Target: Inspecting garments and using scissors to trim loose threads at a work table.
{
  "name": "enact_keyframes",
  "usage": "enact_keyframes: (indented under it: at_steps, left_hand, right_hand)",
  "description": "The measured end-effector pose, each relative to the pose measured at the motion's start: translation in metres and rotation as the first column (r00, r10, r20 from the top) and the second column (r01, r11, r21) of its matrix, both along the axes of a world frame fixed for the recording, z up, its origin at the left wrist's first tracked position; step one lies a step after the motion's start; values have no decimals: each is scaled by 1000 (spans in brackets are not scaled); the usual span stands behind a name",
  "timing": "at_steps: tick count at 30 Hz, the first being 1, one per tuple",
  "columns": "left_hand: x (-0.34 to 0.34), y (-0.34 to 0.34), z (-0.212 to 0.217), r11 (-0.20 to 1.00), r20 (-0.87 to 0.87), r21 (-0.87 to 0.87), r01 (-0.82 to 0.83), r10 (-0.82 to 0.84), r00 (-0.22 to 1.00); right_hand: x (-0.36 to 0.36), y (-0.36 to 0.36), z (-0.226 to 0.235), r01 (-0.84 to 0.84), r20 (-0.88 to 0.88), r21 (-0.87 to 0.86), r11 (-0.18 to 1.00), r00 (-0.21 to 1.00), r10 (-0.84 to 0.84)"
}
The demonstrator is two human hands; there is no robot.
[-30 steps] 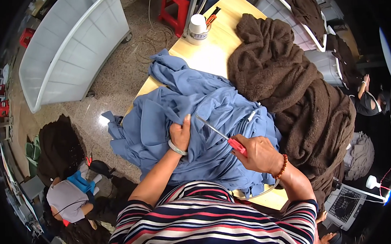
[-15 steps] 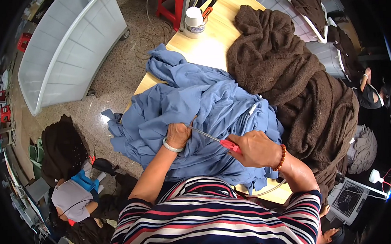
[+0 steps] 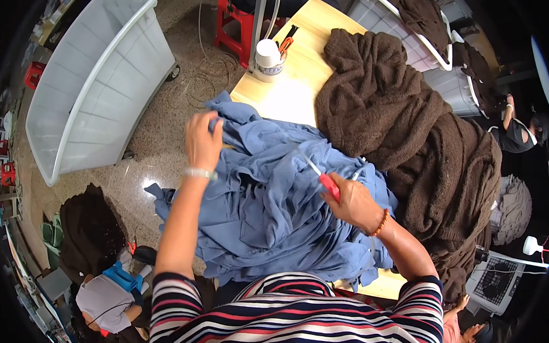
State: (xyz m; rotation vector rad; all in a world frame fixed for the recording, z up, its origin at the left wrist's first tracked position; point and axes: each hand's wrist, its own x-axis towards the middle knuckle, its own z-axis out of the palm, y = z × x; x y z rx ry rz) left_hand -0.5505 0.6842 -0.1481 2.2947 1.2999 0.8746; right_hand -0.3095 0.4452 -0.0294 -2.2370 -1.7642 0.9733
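Note:
A big crumpled heap of blue cloth [image 3: 270, 214] lies in front of me across the wooden table, with part of it hanging over the left edge. My left hand [image 3: 203, 147] is at the heap's far left side, fingers curled, with a bit of the blue cloth between thumb and forefinger. My right hand [image 3: 354, 205] is closed round the red handle of a tool [image 3: 329, 184]. From that handle a thin metal shaft points up and left over the cloth; its tip is blurred.
Brown fluffy fabric [image 3: 432, 140] covers the table's right side. At the far end of the wooden table [image 3: 317, 22] stand a white-lidded jar [image 3: 268, 61] and orange-handled cutters [image 3: 286, 45]. A grey wheeled bin [image 3: 93, 87] is on the left. Several people are nearby.
My left hand has moved away from the tool's shaft, up and left to the heap's far edge. My right hand, still holding the tool, has shifted slightly. The blue cloth has been rearranged.

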Motion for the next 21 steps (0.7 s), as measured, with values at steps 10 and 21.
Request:
enact_keyframes:
  at_steps: [10,21]
  left_hand:
    - [22,71,-76,990,-360,-49,129,-138,923]
    - [-49,-60,93,789,198,-68,611,-590,783]
  right_hand:
    - [39,125,-116,225,151,-7,974,963,-222]
    - [61,89,-109,182,-52,124,975,983,-177]
